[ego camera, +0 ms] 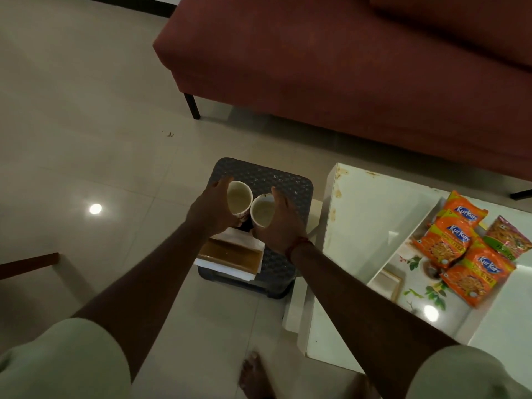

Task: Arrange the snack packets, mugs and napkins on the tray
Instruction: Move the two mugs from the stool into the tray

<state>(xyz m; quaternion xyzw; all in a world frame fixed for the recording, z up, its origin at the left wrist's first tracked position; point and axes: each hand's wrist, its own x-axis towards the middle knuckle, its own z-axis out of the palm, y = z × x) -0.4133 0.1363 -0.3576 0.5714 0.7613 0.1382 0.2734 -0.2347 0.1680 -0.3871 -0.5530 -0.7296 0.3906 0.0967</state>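
Note:
Two white mugs sit over a dark woven stool (290,185). My left hand (211,210) wraps the left mug (239,198); my right hand (280,223) wraps the right mug (262,211). Both mugs look empty inside. Below them on the stool lies a stack of white and brown napkins (230,254). To the right, a white floral tray (414,263) rests on a white table and carries several orange snack packets (449,240), plus one reddish packet (509,237) at its right edge.
A dark red sofa (345,67) spans the back, its leg (192,106) on the tiled floor. The white table (357,203) stands right of the stool. A brown wooden edge (28,264) pokes in at left. My bare foot (254,375) is below.

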